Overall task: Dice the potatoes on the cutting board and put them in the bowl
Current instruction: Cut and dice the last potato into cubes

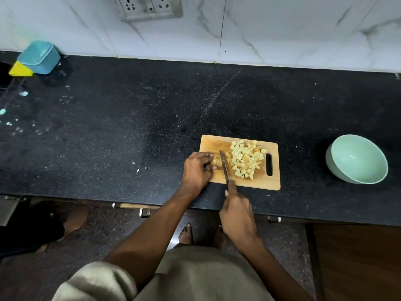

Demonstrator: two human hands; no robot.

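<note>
A wooden cutting board lies on the black counter near its front edge. On its right half sits a pile of diced potato. At the board's left end my left hand holds a remaining potato piece with curled fingers. My right hand grips the handle of a knife, whose blade rests across the board just right of that piece. The pale green bowl stands empty on the counter, well right of the board.
A teal box with a yellow piece beside it stands at the far left against the marble wall. A wall socket is above. Water drops speckle the counter's left side. Bare feet and drawer handles show below the counter edge.
</note>
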